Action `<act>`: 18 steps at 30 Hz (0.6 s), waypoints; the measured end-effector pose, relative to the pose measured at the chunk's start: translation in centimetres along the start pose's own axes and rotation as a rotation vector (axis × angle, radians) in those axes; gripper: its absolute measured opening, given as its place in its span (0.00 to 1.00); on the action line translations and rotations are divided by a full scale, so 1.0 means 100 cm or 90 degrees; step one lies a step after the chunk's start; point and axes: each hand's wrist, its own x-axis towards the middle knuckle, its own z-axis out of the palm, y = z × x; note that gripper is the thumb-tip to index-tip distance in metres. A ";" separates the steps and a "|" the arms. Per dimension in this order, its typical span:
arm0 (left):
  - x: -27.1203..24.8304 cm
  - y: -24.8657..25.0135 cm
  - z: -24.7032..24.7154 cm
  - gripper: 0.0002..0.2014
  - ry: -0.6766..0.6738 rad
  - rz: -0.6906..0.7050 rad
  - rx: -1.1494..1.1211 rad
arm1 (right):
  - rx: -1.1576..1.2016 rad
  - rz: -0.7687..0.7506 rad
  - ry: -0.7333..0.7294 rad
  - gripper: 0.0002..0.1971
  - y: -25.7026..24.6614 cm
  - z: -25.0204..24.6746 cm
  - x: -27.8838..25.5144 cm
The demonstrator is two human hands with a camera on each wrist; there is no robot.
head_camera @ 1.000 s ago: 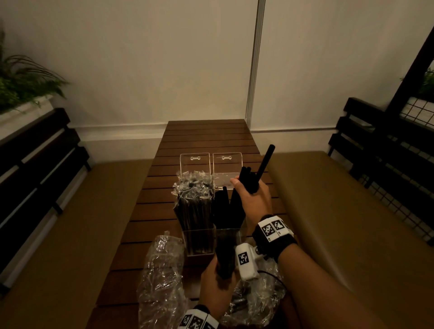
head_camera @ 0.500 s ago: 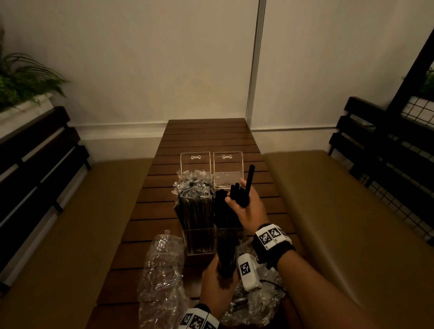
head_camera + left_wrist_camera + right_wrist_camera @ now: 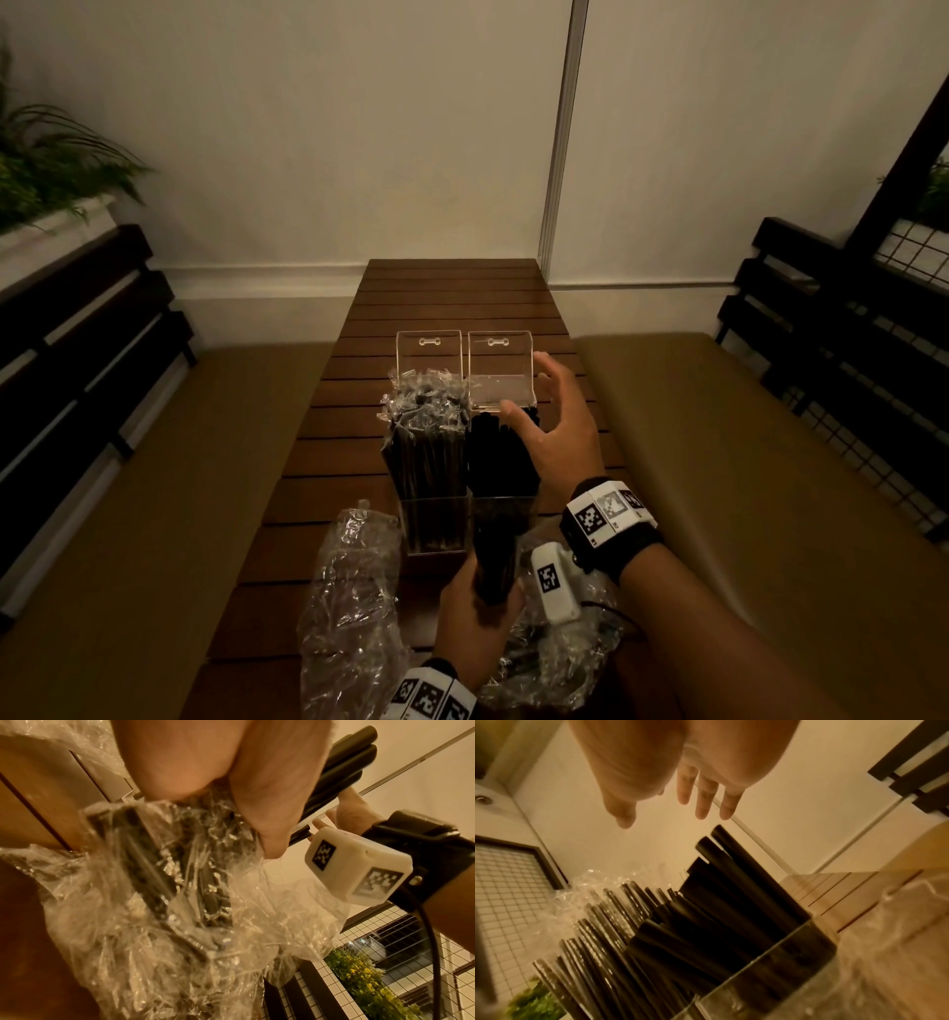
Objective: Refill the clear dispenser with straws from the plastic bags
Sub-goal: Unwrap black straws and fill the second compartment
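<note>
The clear dispenser (image 3: 436, 529) stands on the wooden table (image 3: 452, 298) with both lids (image 3: 500, 360) tipped up. Its left compartment holds wrapped straws (image 3: 426, 411), its right compartment black straws (image 3: 500, 457). My left hand (image 3: 493, 591) grips a bundle of black straws (image 3: 495, 560) upright against the dispenser's front. My right hand (image 3: 529, 390) hovers open over the right compartment, fingers spread near the lid, holding nothing. In the right wrist view the fingers (image 3: 703, 801) hang above the black straws (image 3: 731, 902). The left wrist view shows my left hand (image 3: 231, 801) around the bundle (image 3: 342, 766).
Crumpled plastic bags lie on the near end of the table, one (image 3: 354, 606) left of my left hand and one (image 3: 554, 663) under my right wrist. Tan bench cushions (image 3: 744, 488) flank the table. A wall closes its far end.
My right hand carried a few black straws down into the right compartment and let go of them; it now hangs open above. The left hand kept its bundle still.
</note>
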 end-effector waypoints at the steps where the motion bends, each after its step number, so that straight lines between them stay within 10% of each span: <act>1: 0.000 -0.001 0.000 0.20 0.002 0.003 0.003 | -0.018 -0.019 -0.011 0.26 -0.001 0.000 0.000; 8: 0.001 -0.005 -0.001 0.14 -0.004 0.025 0.040 | -0.185 0.009 -0.183 0.15 0.020 0.002 -0.010; 18: -0.002 0.000 -0.004 0.08 -0.017 0.010 0.005 | -0.105 0.060 0.003 0.08 -0.004 -0.047 -0.034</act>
